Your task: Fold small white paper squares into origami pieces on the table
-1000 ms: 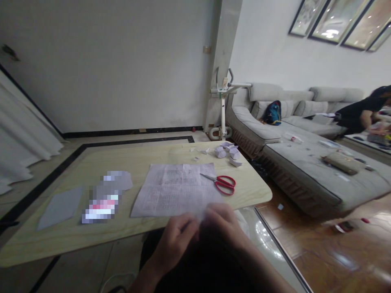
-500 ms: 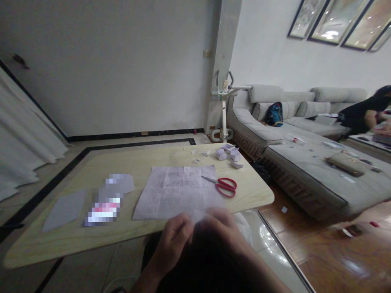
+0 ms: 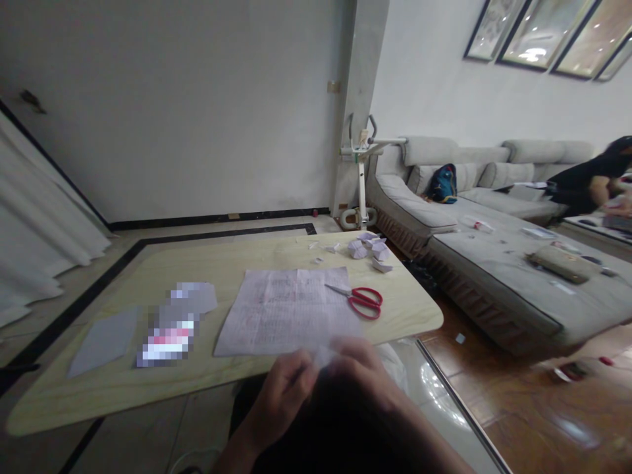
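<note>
Since half a second earlier, the left hand [image 3: 286, 388] had edged toward the right hand [image 3: 363, 368], and the small white paper [image 3: 324, 356] between them had shifted slightly; the scissors [image 3: 366, 303] and printed sheet [image 3: 289, 313] had not moved.

What could go wrong lay mostly in the grip: the paper looked thin and small, so an uneven pull or a crooked press from either side could crease it askew or tear it. It was also held just beyond the table's [image 3: 412, 309] near edge, over the dark lap — a loosened pinch might let it drop there or to the floor. A sweep of the right hand might nudge the red handles, which rested partly over the sheet's right side.

Both forearms reached up from the bottom of the view and converged, knuckles uppermost. Each hand was nearly closed, fingers curled, the paper pinched between thumbs and forefingers — though blur over the right hand hid its exact fingertip contact. Folded paper pieces [image 3: 358, 249] sat near the far right corner.
</note>
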`<state>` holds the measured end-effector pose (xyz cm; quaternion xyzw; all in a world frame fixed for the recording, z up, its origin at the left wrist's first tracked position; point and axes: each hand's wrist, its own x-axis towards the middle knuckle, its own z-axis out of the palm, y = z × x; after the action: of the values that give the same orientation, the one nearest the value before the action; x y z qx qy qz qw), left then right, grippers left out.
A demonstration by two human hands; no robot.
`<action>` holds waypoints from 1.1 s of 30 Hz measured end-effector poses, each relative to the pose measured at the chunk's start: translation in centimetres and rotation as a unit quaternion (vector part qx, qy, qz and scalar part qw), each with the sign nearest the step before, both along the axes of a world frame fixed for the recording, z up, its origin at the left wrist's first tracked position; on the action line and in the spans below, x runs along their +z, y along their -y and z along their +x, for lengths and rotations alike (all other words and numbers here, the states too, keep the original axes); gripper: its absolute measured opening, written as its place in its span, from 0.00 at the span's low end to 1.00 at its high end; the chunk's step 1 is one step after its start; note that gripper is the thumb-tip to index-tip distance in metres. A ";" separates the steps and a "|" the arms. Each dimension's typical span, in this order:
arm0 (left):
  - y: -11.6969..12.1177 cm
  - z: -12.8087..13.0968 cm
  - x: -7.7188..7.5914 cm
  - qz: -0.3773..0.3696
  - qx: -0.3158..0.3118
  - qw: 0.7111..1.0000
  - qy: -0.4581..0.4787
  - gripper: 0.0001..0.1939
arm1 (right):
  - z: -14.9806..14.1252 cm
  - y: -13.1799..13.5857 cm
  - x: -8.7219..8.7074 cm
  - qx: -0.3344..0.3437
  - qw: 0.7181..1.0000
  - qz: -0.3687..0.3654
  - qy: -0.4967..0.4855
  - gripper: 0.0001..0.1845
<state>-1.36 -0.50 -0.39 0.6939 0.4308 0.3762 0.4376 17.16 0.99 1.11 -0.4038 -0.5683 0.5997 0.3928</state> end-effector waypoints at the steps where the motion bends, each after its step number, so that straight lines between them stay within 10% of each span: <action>1: 0.0 0.0 0.2 0.004 -0.009 1.000 -0.012 0.18 | 0.0 -0.1 -0.1 0.011 1.000 0.012 0.006 0.14; 33: -0.5 0.6 0.1 -0.041 0.040 0.998 -0.036 0.19 | -1.0 0.1 -1.0 -0.032 0.993 0.087 0.068 0.20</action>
<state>-0.76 0.04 -0.33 0.6703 0.4888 0.3506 0.4346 16.13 0.85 0.13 -0.4263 -0.6303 0.5061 0.4060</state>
